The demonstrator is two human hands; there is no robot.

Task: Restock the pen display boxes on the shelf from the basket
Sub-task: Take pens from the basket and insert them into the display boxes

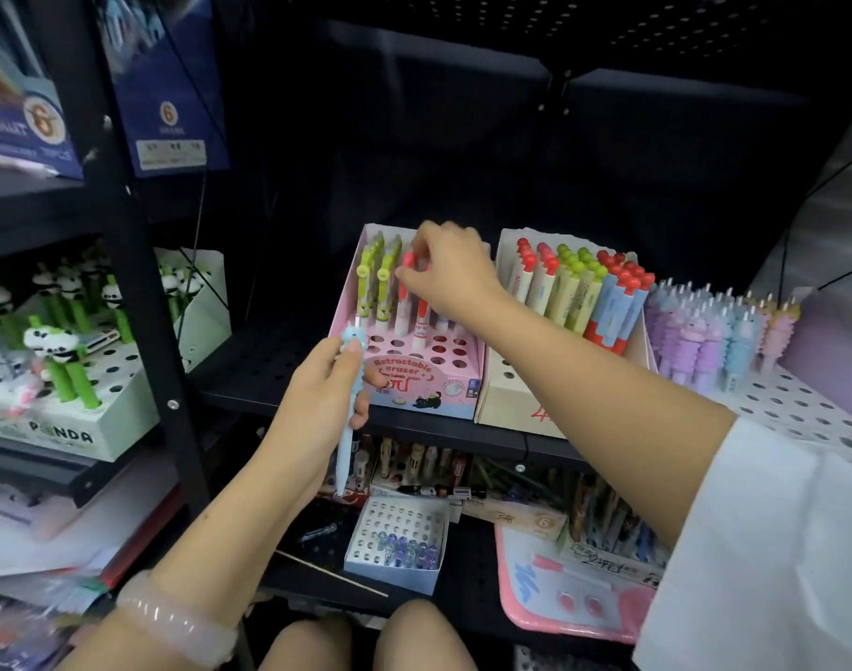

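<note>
A pink display box (429, 380) marked "Retractable eraser" stands on the black shelf (269, 375), with green and red pens in its back rows and open holes in front. My right hand (446, 268) reaches over the box and pinches the top of a red pen (407, 263) standing in it. In front of the box, my left hand (327, 394) holds a light blue pen (349, 409) with a soft animal-shaped top, tip pointing down. No basket is in view.
A cream box (511, 394) of red and green topped pens stands right of the pink box, then a white box (802, 409) of purple and blue pens. A panda pen box (75, 428) sits at left. A lower shelf holds a small white box (395, 549) and more stationery.
</note>
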